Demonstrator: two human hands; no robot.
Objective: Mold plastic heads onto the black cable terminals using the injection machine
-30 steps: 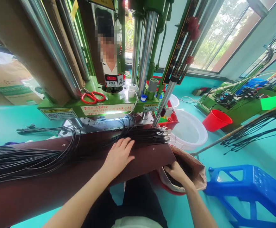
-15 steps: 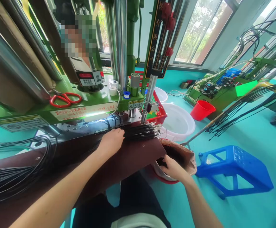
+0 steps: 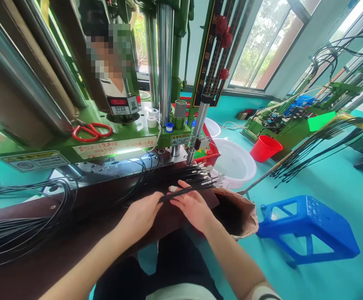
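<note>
Black cables (image 3: 184, 191) with pale metal ends lie in a bundle on the brown work board (image 3: 115, 237), in front of a green press. My left hand (image 3: 142, 212) is closed round a few of them, which come out past its fingertips. Right beside it, my right hand (image 3: 192, 204) has its palm turned up, and the same cables run across its fingers. A white cover (image 3: 173, 188) sits on one fingertip of that hand. More cables (image 3: 197, 170) lie just behind, under the press edge.
Red-handled scissors (image 3: 92, 131) rest on the green press (image 3: 131, 135). A paper-lined bin (image 3: 250, 212) stands at the board's right end, with a white tub (image 3: 247, 162) behind it. Farther right are a blue stool (image 3: 321, 221) and a red bucket (image 3: 265, 148). Coiled cables (image 3: 64, 200) hang at left.
My right hand has moved from the bin's rim up and left to the cables beside my left hand. My left hand has come slightly nearer, and a few cables are drawn off the bundle.
</note>
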